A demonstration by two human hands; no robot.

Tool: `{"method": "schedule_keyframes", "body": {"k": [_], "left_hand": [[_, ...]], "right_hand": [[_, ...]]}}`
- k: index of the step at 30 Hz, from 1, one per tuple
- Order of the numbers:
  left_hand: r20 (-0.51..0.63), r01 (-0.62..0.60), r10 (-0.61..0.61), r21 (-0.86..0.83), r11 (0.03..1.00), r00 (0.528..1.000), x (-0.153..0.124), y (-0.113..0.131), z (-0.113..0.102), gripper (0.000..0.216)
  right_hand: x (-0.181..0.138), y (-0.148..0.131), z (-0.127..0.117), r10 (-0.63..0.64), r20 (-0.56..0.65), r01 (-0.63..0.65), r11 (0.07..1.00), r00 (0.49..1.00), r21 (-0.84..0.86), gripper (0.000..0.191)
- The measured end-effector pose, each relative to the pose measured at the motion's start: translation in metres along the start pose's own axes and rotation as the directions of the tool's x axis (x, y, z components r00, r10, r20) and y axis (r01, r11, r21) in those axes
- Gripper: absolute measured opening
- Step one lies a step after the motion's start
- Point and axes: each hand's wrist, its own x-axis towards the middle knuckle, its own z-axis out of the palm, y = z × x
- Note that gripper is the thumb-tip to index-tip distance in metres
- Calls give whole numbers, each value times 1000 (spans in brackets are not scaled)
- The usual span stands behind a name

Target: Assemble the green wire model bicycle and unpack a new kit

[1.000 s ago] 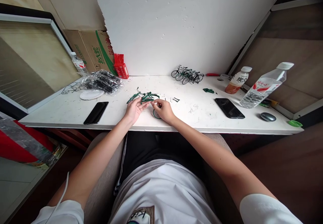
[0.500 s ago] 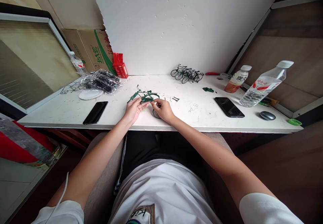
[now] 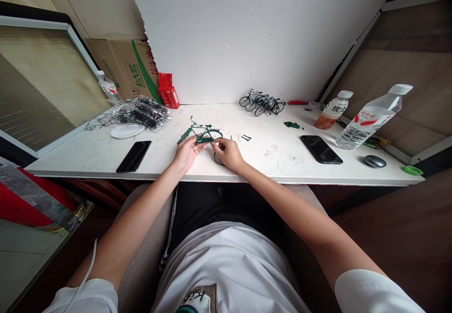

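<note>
A green miniature bicycle frame (image 3: 202, 133) with handlebars and a saddle is held just above the white table. My left hand (image 3: 187, 154) is closed on its lower left part, thumb and fingers around the tubing. At the rear end, the pinched thumb and forefinger of my right hand (image 3: 229, 153) grip the same frame. A small spoked wheel (image 3: 218, 157) shows below my right fingers, partly hidden by them; I cannot tell if it is held or lies on the table. Right of my hands lie small green parts (image 3: 246, 138).
Several finished miniature bicycles (image 3: 263, 103) stand by the back wall. Bagged black parts (image 3: 143, 114) and a phone (image 3: 134, 156) lie left. On the right are green pieces (image 3: 291, 124), another phone (image 3: 320, 149), a drink bottle (image 3: 334, 110), a water bottle (image 3: 374, 117) and a grey mouse-like object (image 3: 375, 161).
The bicycle frame has tipped slightly, with its handlebars a little further left and higher. Both hands stay almost in place.
</note>
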Motion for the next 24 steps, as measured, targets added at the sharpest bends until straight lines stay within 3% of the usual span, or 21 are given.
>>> {"method": "schedule_keyframes", "body": {"k": [12, 24], "left_hand": [[-30, -15, 15, 1, 1000, 999, 0, 2, 0, 15], [56, 32, -30, -30, 999, 998, -1, 3, 0, 10]], "right_hand": [[-1, -1, 1, -12, 0, 12, 998, 1000, -57, 37], [-2, -8, -4, -8, 14, 7, 1000, 1000, 18, 49]]}}
